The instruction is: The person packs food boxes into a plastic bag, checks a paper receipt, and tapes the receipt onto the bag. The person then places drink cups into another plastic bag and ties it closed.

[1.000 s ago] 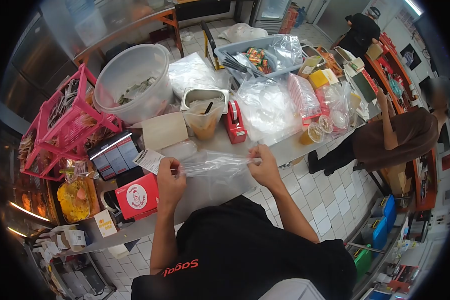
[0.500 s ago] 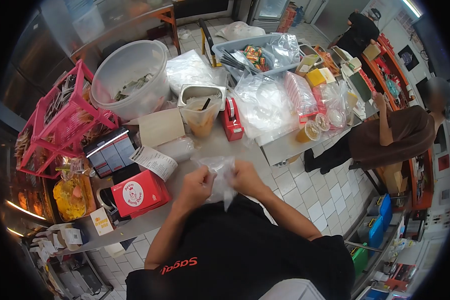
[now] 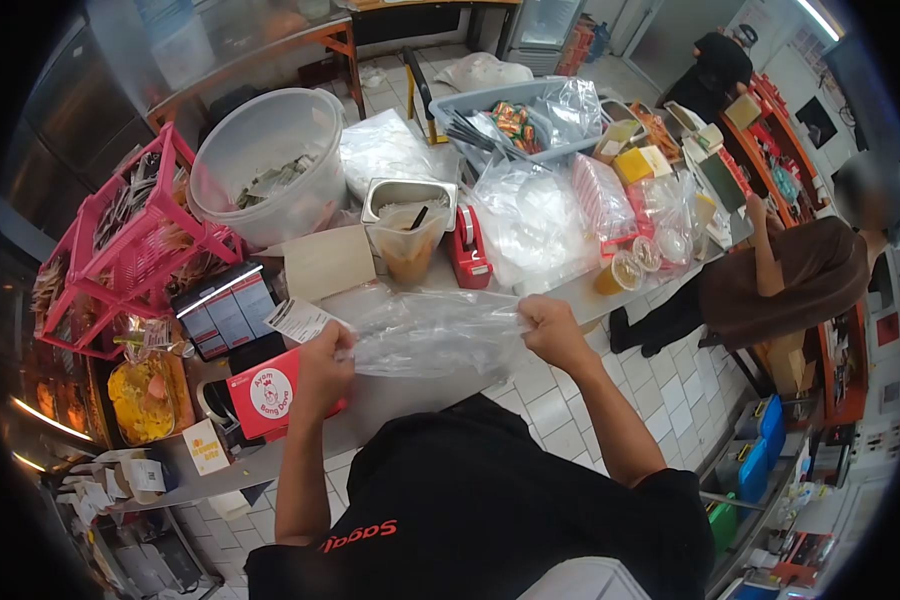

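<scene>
A clear plastic bag (image 3: 430, 335) is stretched sideways above the front of the counter. My left hand (image 3: 325, 362) is closed on its left end, and my right hand (image 3: 553, 332) grips the right end. Below and behind my left hand is a red box (image 3: 267, 393) with a round white label, partly covered by that hand. A printed receipt (image 3: 298, 321) lies just beyond the same hand. Behind the bag stands a bag of brown drink (image 3: 407, 248) with a dark straw, and to its right a red tape dispenser (image 3: 472, 252).
Pink baskets (image 3: 130, 250) of packets, a big clear tub (image 3: 267, 165) and a tablet (image 3: 222, 310) fill the left. Plastic bags (image 3: 530, 225), a grey bin (image 3: 515, 110) and lidded cups (image 3: 622, 272) stand right. A person in brown (image 3: 785, 270) stands beyond; another is farther back.
My hands have moved apart, left hand to the left and right hand to the right. The bag, bunched up between them before, is now spread out wide.
</scene>
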The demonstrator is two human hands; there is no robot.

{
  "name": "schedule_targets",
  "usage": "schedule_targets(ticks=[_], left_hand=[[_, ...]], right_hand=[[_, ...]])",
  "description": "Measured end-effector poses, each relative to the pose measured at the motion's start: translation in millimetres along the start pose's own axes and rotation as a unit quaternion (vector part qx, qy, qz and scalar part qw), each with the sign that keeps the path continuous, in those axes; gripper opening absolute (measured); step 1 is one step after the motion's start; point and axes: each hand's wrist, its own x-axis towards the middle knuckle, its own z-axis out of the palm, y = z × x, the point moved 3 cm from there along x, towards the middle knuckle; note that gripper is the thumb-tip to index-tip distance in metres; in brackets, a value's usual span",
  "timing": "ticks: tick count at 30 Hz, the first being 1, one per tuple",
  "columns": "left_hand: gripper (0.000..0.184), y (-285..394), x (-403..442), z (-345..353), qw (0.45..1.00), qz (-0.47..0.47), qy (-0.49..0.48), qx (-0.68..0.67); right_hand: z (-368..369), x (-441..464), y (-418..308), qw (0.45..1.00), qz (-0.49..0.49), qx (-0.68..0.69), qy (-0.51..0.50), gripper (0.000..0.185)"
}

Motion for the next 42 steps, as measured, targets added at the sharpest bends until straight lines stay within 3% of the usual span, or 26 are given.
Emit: schedule_targets(ticks=[5,7,8,12,13,14,15,17,18,19,20,21,23,24,26,27,29,30,31,33,35,37,38,40,41,42], left_hand=[[0.015,-7,1,-2,0.997,-0.044,-0.045,0.042],[0.023,-26,7,5,0.994,-0.029,0.076,0.076],[0.025,-28,10,4,0.991,-0.013,0.106,0.079],[0.021,-8,-4,29,0.99,-0.058,0.088,-0.098],[0.018,-14,-5,21,0.99,-0.075,0.084,-0.086],[0.022,-20,-6,13,0.989,-0.092,0.084,-0.076],[0.029,-27,-8,7,0.988,-0.112,0.083,-0.067],[0.032,-21,-8,8,0.982,-0.12,0.105,-0.097],[0.031,6,-7,17,0.994,-0.037,0.088,-0.059],[0.029,23,-10,22,0.997,0.043,0.064,-0.018],[0.029,15,-13,23,0.995,0.041,0.088,-0.034],[0.024,-24,-11,9,0.976,0.109,0.19,0.023],[0.019,-24,-12,-23,0.98,-0.034,0.194,0.002],[0.017,-27,-20,-9,0.981,0.019,0.189,0.041],[0.031,-20,-26,5,0.977,0.051,0.195,0.073],[0.037,3,-27,9,0.964,0.112,0.208,0.121],[0.042,57,-27,19,0.951,0.211,0.174,0.143],[0.04,69,-26,30,0.954,0.224,0.153,0.13],[0.039,81,-25,41,0.956,0.235,0.131,0.116],[0.029,69,-19,63,0.978,0.202,0.038,0.025],[0.023,50,-23,47,0.987,0.144,0.076,-0.007],[0.019,33,-27,33,0.989,0.086,0.117,-0.038],[0.02,26,-30,33,0.986,0.025,0.137,-0.087],[0.019,-9,-33,36,0.958,-0.103,0.119,-0.241],[0.019,-33,-37,33,0.957,-0.118,0.139,-0.227],[0.015,-45,-36,38,0.91,-0.208,-0.06,-0.353]], right_hand=[[-34,9,6,0.985,0.127,-0.044,0.107,0.018],[-13,2,16,0.958,0.221,0.085,0.162,0.019],[14,-6,43,0.935,0.187,0.26,0.154,0.019],[56,-12,4,0.934,0.257,0.238,0.063,0.017],[59,-16,28,0.977,0.134,0.052,0.157,0.018],[56,-19,39,0.961,0.001,-0.14,0.239,0.019],[44,-20,50,0.961,0.001,-0.141,0.237,0.019],[25,-18,85,0.95,0.244,0.053,0.187,0.018],[14,-4,10,0.966,0.142,0.038,0.211,0.011],[18,-11,17,0.967,0.147,0.04,0.206,0.011],[21,-15,26,0.977,0.059,-0.015,0.202,0.022],[20,-12,33,0.977,-0.038,-0.067,0.197,0.034],[-10,-8,50,0.961,0.196,0.029,0.194,0.039],[-5,-2,37,0.965,0.189,0.035,0.176,0.039],[4,5,12,0.864,0.19,0.374,0.279,0.036],[6,10,-4,0.866,0.188,0.378,0.269,0.036],[13,14,-39,0.896,0.146,0.354,0.224,0.035],[16,16,-59,0.951,0.05,0.23,0.202,0.036],[13,13,-69,0.952,0.051,0.233,0.191,0.036],[15,12,-90,0.994,0.01,0.059,0.089,0.033],[2,14,-60,0.978,0.047,-0.128,0.158,0.026],[1,-6,-12,0.977,0.044,-0.182,0.104,0.023],[10,-22,8,0.978,-0.016,-0.207,0.019,0.02],[29,-39,-13,0.966,0.119,-0.013,-0.231,0.011],[32,-47,-19,0.937,0.205,0.221,-0.178,0.017],[33,-53,-17,0.846,0.288,0.431,-0.121,0.023]])
